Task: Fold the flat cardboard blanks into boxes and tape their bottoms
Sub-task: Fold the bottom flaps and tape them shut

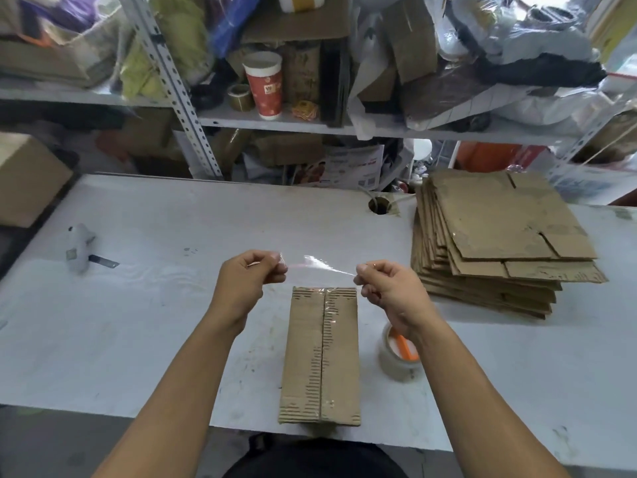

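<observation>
A person is stretching a short strip of clear tape (322, 265) between both hands above a folded cardboard box (320, 357) that is standing bottom-up near the front edge of the worktop (155, 305). The left hand (248, 279) is pinching one end of the strip between thumb and curled fingers, and the right hand (386, 288) is pinching the other end the same way, with the tape hanging just over the box's far end. The box's two bottom flaps are meeting along a centre seam that is already carrying a glossy run of tape. The likely trouble from here: the slack, crinkled strip could be folding onto itself or sticking to the fingers before it lands, or it could be going down skewed and missing the seam's end, leaving the flaps free to spring apart. A stack of flat cardboard blanks (496, 239) is waiting toward the worktop's back right corner, well apart from the box. A tape roll (400, 360) is sitting just right of the box, partly hidden by the right wrist, with an orange-handled tool (406, 346) standing inside its core. A white object with a blade (81, 248) is lying near the left edge. On the shelf behind, a red and white paper cup (263, 84) is standing upright; its contents cannot be seen.
</observation>
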